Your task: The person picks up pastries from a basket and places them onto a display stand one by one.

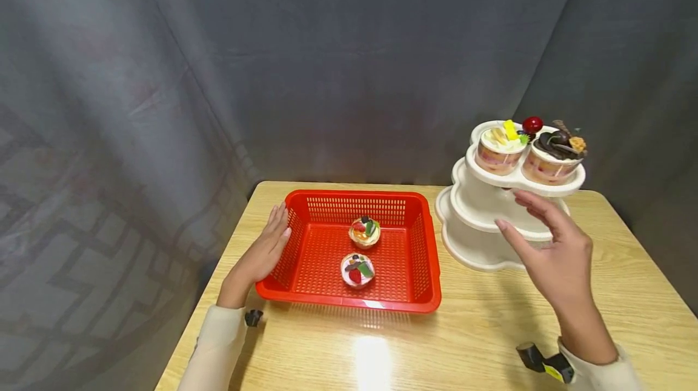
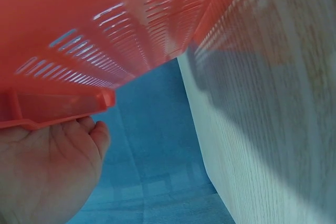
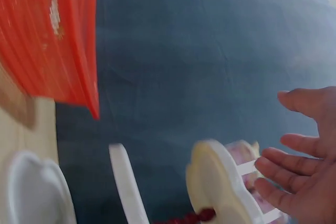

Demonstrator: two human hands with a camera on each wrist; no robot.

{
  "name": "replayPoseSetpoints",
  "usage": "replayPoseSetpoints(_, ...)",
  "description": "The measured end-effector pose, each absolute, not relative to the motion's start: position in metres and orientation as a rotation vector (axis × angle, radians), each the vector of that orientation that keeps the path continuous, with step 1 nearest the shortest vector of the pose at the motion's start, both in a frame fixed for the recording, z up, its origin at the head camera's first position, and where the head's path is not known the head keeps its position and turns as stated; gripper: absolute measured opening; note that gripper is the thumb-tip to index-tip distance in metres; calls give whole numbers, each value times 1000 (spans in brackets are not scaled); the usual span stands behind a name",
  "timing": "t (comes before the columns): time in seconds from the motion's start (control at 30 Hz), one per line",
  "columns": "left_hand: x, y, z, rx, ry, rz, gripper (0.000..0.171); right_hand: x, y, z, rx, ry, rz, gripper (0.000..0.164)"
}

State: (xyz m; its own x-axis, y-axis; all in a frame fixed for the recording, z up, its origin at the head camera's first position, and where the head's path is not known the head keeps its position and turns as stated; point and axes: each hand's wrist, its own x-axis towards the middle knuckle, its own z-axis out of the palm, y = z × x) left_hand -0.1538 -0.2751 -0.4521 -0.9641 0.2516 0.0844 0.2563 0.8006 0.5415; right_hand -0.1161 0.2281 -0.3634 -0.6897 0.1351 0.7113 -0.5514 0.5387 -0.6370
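My left hand point(image 1: 267, 251) lies against the left rim of the red plastic basket point(image 1: 349, 302), fingers extended rather than wrapped round it; I'd say it is there to steady the thing. On the basket's floor sit two small fruit tarts, the farther fruit tart point(image 1: 364, 232) and the nearer fruit tart point(image 1: 357, 271). My right hand point(image 1: 558, 251) is empty, thumb and fingers spread apart, close to the white three-tier cake stand point(image 1: 480, 203). On its top tier a fruit-topped dessert cup point(image 1: 496, 160) stands beside a chocolate-topped dessert cup point(image 1: 548, 168) (a red cherry point(image 1: 532, 125) shows behind, but I can't tell what it sits on). I judge this a pause between grasps in shifting desserts between basket and stand. The next move seems to call for a light pinch on one dessert's sides, toppings left untouched.
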Motion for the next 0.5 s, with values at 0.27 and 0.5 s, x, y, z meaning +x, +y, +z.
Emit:
replayPoseSetpoints(0.27,-155,-277,-454,-424,-2975,-882,61,-115,194,-381,517,-2204,1118,64)
replayPoseSetpoints(0.5,-155,-276,-454,-437,-2969,-893,61,-113,165,-391,618,-2326,1118,68)
